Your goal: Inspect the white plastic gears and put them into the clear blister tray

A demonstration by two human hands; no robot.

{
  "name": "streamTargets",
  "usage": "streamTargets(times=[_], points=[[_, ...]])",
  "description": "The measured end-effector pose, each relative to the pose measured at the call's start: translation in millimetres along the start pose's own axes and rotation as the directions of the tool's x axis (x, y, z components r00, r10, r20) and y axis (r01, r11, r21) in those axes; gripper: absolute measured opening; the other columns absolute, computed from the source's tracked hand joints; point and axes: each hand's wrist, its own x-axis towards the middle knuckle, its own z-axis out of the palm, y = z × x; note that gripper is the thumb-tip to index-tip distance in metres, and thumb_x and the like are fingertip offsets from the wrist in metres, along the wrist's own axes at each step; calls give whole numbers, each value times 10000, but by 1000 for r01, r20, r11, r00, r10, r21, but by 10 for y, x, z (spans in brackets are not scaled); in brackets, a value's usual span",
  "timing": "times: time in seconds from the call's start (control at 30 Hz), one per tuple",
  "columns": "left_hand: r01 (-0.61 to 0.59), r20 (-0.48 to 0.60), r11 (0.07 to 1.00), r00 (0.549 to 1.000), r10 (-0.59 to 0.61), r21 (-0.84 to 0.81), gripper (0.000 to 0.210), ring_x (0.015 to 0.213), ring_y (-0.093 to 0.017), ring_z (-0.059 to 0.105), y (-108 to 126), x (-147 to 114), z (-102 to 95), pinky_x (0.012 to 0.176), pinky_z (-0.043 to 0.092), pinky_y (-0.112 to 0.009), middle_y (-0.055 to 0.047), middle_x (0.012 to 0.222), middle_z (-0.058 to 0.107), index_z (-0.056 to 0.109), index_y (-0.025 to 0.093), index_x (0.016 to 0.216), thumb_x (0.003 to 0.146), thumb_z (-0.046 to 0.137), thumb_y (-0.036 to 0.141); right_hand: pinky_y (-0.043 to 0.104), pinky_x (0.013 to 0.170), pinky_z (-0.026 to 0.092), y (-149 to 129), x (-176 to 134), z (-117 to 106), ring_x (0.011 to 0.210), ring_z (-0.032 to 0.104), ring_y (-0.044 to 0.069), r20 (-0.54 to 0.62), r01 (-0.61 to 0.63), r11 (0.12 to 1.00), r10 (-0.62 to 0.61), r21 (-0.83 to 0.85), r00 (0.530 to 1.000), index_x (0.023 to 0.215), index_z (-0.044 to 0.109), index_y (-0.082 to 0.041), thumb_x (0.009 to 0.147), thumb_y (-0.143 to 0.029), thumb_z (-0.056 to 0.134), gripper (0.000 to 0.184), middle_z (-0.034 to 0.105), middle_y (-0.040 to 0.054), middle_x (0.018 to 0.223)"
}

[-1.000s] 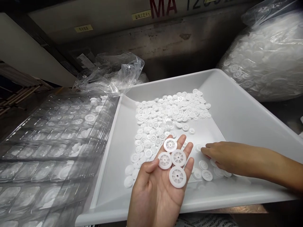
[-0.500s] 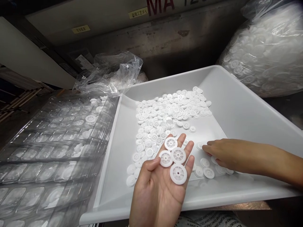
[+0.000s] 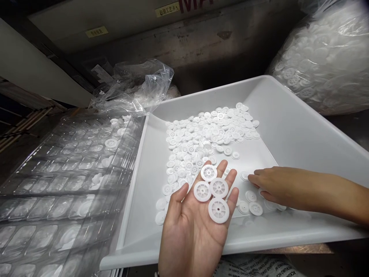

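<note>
We see the left hand (image 3: 198, 223) held palm up and spread wide over the near rim of the white tray (image 3: 288, 127), its wrist cut off by the bottom edge of the view. Four white spoked wheels (image 3: 210, 188) lie flat on its fingers: one far out near the fingertips, two side by side in the middle, and a larger one nearest the palm. They rest there loosely; no finger curls over them.

The right hand (image 3: 271, 184) comes in from the right, its forearm running out of view. It lies low on the tray floor, fingers stretched leftward, with the fingertips just beside a single wheel (image 3: 244, 176). Whether they touch it we cannot tell, and the palm hides whatever sits beneath; the hand looks narrow and flat, gripping nothing we can make out.

A loose heap of wheels (image 3: 207, 134) spreads across the far middle of the tray, with stragglers near both hands. To the left lie clear blister trays (image 3: 57, 184), their pockets hard to read through the glare. A crumpled plastic bag (image 3: 138, 88) sits far left, and a full bag of white parts (image 3: 325, 61) at far right is cut off by the edge.
</note>
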Motion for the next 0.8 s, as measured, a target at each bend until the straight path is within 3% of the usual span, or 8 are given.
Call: streamTargets(times=[0.47,0.8], points=[[7,38,1000,999,-8,30,705,1496,-318,537,-2,-27,-8,1218,515,-428,-173,1591,600,107,146,1755,1121,367,311,379,861,600,14,26,32,857,678,171,-17,-4,1000,4,23,1000,1136,679,-159,1085,-206,625,87,690,19,993],[1,13,999,1000,-2,43,685,1494,-321,540,-4,-12,11,1207,527,-439,-161,1565,633,152,156,1751,1114,372,277,403,895,590,-18,25,-7,908,684,188,-12,-10,1000,10,16,1000,1179,680,-155,1074,-169,616,124,697,34,1049]])
